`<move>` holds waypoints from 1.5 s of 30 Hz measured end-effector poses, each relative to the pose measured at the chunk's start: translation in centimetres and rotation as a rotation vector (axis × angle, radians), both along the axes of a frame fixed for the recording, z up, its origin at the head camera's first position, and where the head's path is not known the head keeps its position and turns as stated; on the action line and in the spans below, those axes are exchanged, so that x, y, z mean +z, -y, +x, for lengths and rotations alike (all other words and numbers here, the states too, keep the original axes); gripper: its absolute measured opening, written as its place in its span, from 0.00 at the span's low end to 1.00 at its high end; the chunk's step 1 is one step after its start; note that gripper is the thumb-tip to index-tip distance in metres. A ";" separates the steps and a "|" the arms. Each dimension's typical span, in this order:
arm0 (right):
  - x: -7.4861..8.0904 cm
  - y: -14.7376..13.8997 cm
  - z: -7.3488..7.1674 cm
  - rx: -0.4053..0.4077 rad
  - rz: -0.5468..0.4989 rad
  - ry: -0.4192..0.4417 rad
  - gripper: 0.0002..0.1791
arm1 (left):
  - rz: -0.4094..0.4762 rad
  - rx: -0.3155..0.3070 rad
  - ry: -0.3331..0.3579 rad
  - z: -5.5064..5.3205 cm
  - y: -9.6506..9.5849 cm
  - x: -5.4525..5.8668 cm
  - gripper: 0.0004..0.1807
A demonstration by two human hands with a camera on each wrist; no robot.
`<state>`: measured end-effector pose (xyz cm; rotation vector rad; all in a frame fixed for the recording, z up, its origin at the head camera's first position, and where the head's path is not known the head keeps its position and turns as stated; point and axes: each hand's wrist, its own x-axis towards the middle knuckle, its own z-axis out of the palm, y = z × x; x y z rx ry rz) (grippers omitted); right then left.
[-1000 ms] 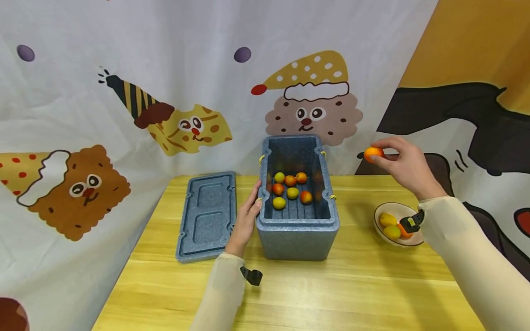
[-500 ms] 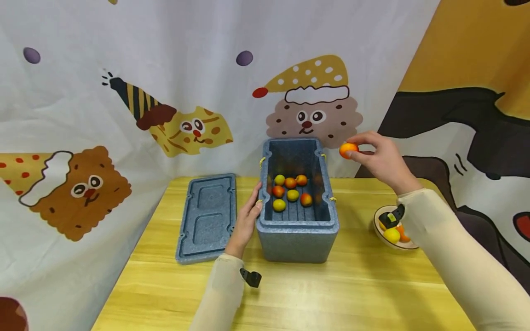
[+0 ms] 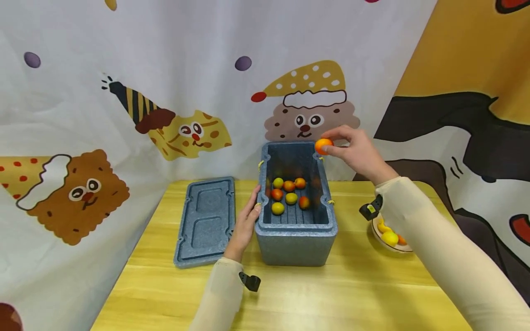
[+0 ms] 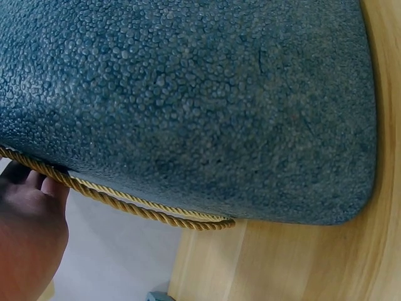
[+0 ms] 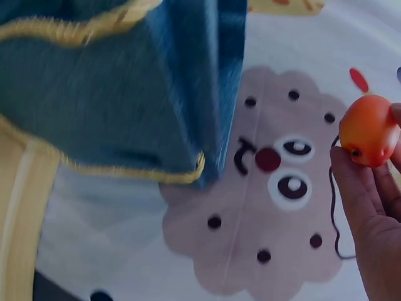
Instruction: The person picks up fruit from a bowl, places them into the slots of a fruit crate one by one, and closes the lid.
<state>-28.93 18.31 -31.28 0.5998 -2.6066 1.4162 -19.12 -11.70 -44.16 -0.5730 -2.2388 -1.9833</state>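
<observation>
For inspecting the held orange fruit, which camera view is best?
The right wrist view: there the orange fruit is largest, its dark spot visible. The head view shows it smaller; the left wrist view lacks it.

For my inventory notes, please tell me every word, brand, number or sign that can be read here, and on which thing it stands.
There is no readable text.
Box, lid, bowl, held fruit: no lettering visible.
Cloth: cartoon drawings only.
Right wrist device: yellow-green mark, too small to read.
</observation>
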 end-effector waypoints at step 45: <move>-1.1 6.4 -2.3 0.255 0.337 0.231 0.15 | -0.017 -0.015 -0.025 -0.1 0.1 -0.3 0.29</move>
